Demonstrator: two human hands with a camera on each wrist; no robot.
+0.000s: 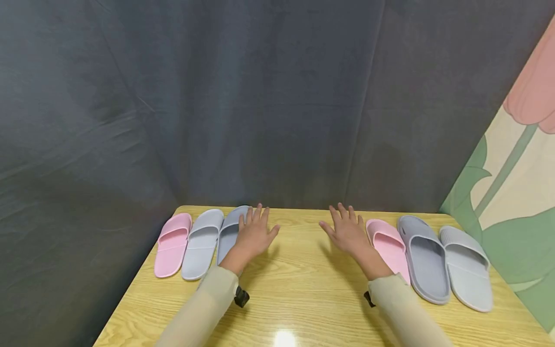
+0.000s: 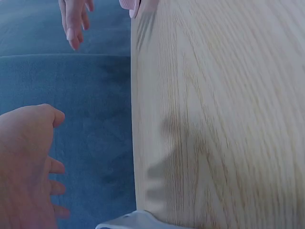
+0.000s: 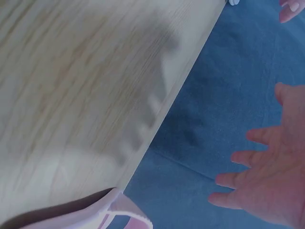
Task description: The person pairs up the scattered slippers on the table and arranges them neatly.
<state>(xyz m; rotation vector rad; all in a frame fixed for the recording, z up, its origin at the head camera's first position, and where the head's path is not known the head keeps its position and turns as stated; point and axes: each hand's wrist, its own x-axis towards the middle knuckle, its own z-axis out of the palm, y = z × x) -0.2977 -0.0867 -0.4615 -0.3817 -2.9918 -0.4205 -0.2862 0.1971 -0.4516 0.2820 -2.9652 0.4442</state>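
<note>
Lying beside right grip (image 1: pixel 349 234), pink slipper (image 1: pixel 391 248)

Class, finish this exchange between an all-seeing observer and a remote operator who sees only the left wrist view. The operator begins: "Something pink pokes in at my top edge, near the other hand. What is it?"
Observer: A pink slipper, the one nearest the right hand in a row of three.

Operator: Which two complete that row?

Observer: A darker grey slipper in the middle, then a light grey slipper outermost.

Operator: Is anything pink on the left side?

Observer: Yes, a second pink slipper, at the outer end of another three.
</note>
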